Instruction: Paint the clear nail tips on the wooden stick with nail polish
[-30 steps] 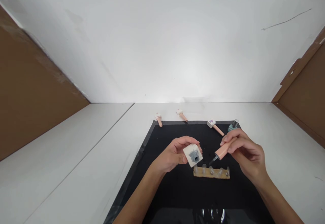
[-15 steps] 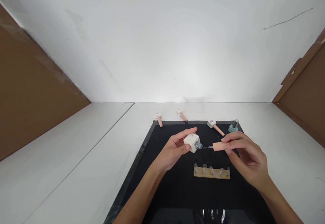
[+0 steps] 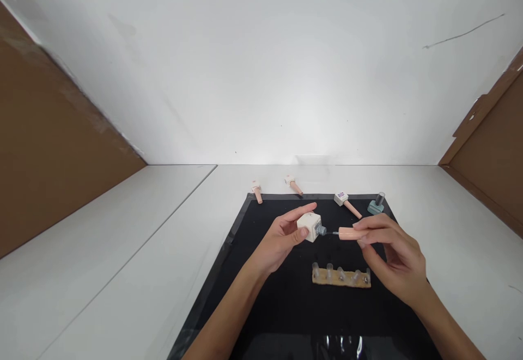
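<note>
My left hand (image 3: 281, 240) grips a square white nail polish bottle (image 3: 308, 226), tilted so that its grey threaded neck (image 3: 321, 230) faces right. Between thumb and fingers, my right hand (image 3: 394, 251) pinches a peach nail polish cap (image 3: 350, 233). The thin brush (image 3: 333, 233) on that cap points left, its tip at or just inside the bottle's mouth. Below both hands, a tan strip (image 3: 341, 282) bearing several clear nail tips (image 3: 329, 270) lies on a black mat (image 3: 286, 305).
Two white bottles with peach caps (image 3: 256, 190) (image 3: 293, 184) lie at the mat's far edge. Farther right are another white bottle with a peach cap (image 3: 341, 199) and a teal bottle with a grey cap (image 3: 376, 205). A white wall rises behind, with brown panels at both sides.
The right hand has moved slightly left, bringing the brush from a small gap away up to the bottle's mouth. The left hand with the bottle has barely shifted.
</note>
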Demonstrator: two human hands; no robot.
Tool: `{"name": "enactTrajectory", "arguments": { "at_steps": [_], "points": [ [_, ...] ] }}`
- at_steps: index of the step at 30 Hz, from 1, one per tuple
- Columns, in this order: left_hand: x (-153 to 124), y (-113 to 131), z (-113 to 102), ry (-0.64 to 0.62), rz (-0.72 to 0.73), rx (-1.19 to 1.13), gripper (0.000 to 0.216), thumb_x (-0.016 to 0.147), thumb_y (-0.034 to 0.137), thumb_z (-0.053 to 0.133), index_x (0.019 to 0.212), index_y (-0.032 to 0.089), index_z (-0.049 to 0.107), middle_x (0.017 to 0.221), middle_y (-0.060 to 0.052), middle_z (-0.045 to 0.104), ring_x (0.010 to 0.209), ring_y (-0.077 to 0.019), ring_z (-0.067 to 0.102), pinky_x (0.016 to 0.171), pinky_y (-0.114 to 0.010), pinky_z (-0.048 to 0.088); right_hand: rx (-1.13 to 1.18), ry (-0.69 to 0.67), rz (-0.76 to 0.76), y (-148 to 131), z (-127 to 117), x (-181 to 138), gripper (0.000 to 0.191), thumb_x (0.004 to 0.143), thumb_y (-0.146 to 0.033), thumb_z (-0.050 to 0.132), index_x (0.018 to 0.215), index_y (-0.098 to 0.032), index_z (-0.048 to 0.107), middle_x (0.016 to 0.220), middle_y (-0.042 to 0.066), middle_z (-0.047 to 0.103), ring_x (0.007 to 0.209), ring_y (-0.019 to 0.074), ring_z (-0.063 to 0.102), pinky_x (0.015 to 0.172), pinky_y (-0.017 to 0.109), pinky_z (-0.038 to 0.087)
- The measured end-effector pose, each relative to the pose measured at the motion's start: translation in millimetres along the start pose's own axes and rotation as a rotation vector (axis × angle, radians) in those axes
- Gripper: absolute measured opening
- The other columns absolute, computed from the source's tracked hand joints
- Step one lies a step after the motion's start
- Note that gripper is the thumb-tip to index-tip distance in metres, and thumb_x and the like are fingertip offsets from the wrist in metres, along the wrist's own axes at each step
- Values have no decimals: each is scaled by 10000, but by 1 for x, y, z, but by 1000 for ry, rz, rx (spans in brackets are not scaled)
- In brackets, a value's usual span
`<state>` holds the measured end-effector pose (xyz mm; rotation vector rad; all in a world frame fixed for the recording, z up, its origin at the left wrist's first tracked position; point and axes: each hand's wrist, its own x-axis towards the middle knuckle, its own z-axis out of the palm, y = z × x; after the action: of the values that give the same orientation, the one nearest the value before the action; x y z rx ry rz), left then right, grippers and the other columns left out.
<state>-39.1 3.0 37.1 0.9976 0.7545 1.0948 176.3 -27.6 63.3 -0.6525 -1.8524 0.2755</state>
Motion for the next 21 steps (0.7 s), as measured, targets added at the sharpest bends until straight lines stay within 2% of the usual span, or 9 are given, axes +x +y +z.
{"name": "enactTrajectory", "arguments": {
  "at_steps": [7,13,18,21],
  "points": [
    [0,1,3,1,-18,-37,482,548,350,849,1003,243,731,854,-43,696,801,-164,576,716,-252,434,-39,-25,-27,-4,3,5,313,789,25,495,890,-258,581,837,58,686,733,203,667,582,327,532],
    [-1,2,10,29,-47,9,485,546,377,843,984,208,719,838,-48,695,763,-163,586,691,-255,451,-22,-100,-132,-3,11,3,331,805,47,482,943,-236,584,956,97,751,746,216,679,622,364,559],
    [3,-4,11,27,-63,25,466,531,486,816,815,131,711,656,-35,647,537,-100,504,474,-207,393,-121,-143,-216,-1,14,-2,327,827,63,434,933,-202,594,1009,144,739,752,231,669,610,374,569],
    [4,-6,13,56,-57,60,471,512,491,818,783,124,701,609,-21,625,502,-90,478,429,-197,366,-104,-133,-171,-2,15,-3,354,814,79,417,935,-207,586,967,134,740,789,236,680,630,375,578]
  ]
}}
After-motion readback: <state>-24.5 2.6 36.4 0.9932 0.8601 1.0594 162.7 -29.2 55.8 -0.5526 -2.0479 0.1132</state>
